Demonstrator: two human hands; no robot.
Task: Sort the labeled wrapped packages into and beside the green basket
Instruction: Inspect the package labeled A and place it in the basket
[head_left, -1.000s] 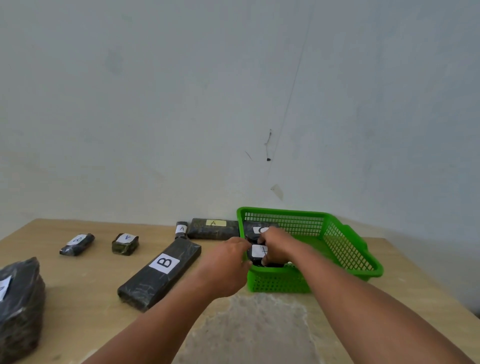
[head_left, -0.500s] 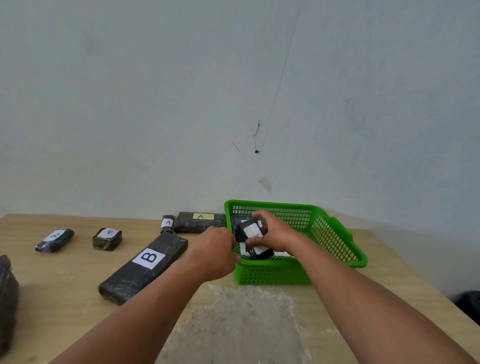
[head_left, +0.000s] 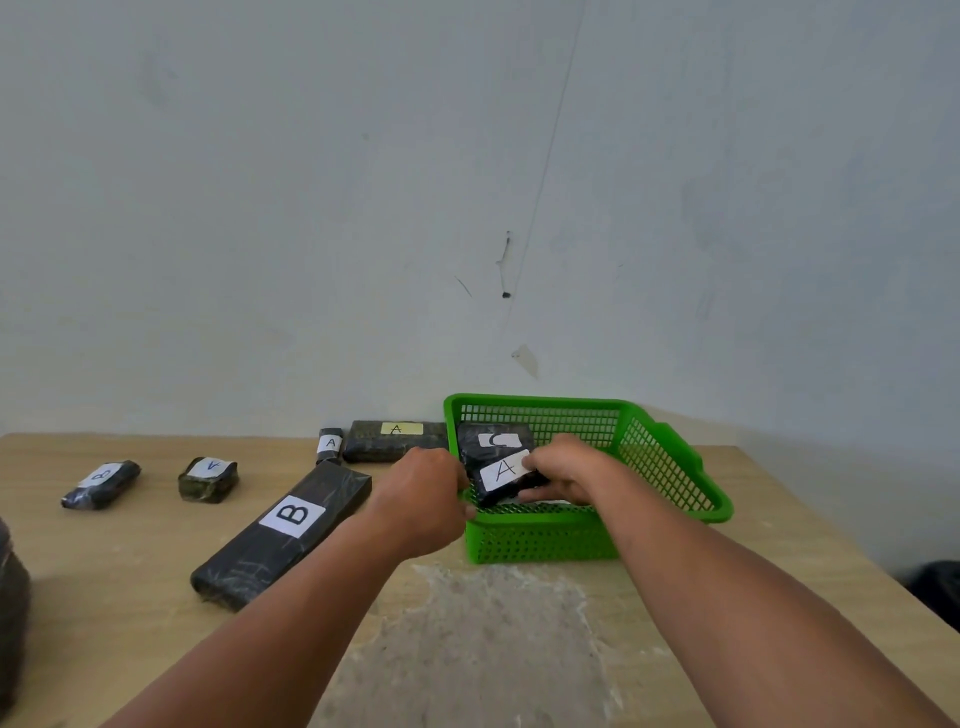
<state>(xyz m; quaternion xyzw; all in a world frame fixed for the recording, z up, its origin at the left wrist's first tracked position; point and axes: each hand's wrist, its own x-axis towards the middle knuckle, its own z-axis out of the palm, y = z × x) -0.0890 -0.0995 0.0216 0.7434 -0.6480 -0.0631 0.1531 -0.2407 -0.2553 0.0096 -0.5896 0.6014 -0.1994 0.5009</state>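
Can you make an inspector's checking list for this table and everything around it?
Surface: wooden table, pale worn patch in front.
Job's things: green basket holds C package; held A package over it; long B package, small B package, small A package, tiny A package, flat A package lie left.
Clutter: dark bag at left edge.
Hands: right hand grips held A package; left hand at basket corner, grip hidden.
Cables: nothing seen.
Surroundings: pale wall with thin line; dark object far right.

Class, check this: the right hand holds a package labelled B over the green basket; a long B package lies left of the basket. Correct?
No. The head view shows the small package in the right hand reads A, not B. It is over the green basket, and the long B package lies left of it.
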